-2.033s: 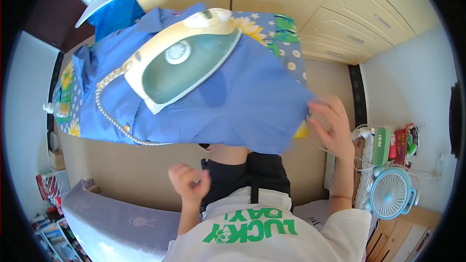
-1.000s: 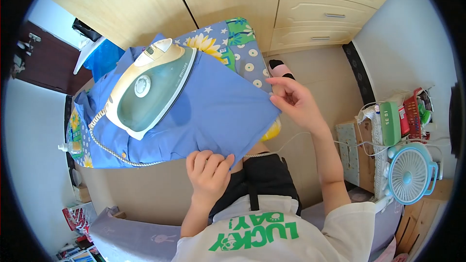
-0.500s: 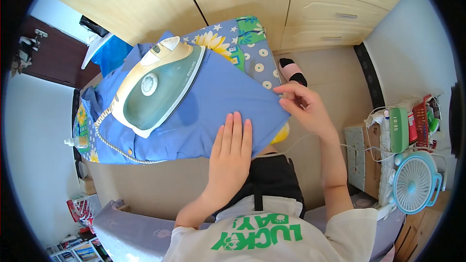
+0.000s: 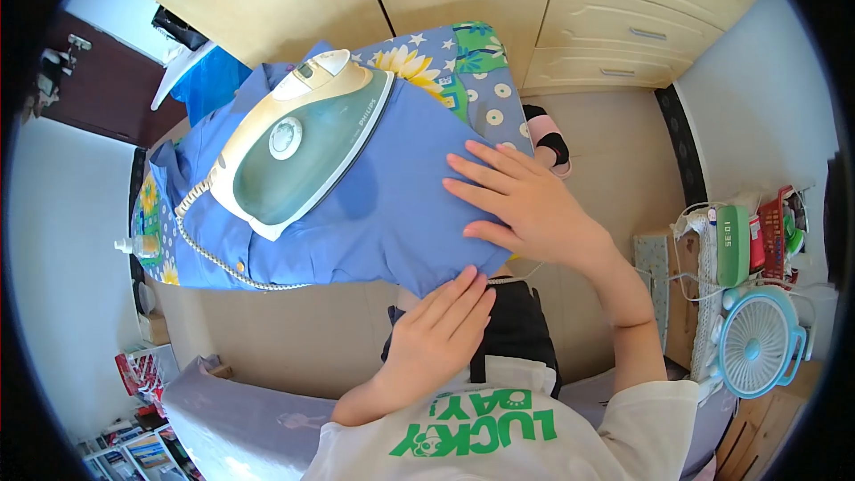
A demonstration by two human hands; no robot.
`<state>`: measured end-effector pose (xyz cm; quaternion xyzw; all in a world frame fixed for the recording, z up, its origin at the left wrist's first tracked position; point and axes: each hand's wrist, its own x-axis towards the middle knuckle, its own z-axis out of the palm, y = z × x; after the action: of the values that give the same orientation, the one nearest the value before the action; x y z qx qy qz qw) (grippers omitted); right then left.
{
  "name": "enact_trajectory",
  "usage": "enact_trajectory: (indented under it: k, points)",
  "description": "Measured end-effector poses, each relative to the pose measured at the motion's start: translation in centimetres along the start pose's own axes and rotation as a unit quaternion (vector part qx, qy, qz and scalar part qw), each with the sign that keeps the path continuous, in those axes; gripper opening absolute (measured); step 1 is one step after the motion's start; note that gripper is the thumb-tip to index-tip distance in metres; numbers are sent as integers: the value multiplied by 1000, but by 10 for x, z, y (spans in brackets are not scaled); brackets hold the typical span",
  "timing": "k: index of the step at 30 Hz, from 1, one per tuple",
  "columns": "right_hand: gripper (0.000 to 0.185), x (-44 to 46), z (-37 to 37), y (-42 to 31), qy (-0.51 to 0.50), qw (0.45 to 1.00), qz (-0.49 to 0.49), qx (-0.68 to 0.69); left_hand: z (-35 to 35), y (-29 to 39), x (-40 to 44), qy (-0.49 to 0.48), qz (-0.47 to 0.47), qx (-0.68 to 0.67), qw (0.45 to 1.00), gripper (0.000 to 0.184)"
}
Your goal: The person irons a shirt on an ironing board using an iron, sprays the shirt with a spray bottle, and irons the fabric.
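The blue cloth garment [image 4: 419, 150] had been spread over the flower-patterned ironing board [image 4: 506, 114], its middle fairly smooth; creases were left along the 6 o'clock edge. Its 3 o'clock end was covered by the right hand [image 4: 521, 200], fingers splayed, nothing visibly gripped. Its near edge was touched by the left hand [image 4: 441, 321], fingers straight and together; whether cloth was pinched could not be told. Cloth at 10 o'clock was blocked by the cream-and-teal plastic iron [image 4: 303, 138], its speckled cord [image 4: 267, 287] draped towards 8 o'clock. A clear plastic bottle [image 4: 142, 246] was seen at 9 o'clock, a round blue-and-white fan [image 4: 755, 340] at 4 o'clock.
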<state>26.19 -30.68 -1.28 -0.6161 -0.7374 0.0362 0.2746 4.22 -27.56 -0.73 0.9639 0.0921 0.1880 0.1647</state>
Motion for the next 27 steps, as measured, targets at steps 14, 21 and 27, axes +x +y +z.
enact_trajectory:
  k: [14,21,27]
  points:
    - [65,-18,-21,-5,-65,996,54,-9,1,-18,-7,157,-78,72,982,37]
    - [67,-15,-21,0,-82,994,71,-13,9,-8,-3,206,-47,32,977,30]
    - [63,-13,-28,-2,-94,993,72,1,2,-6,-9,182,-6,-40,983,24]
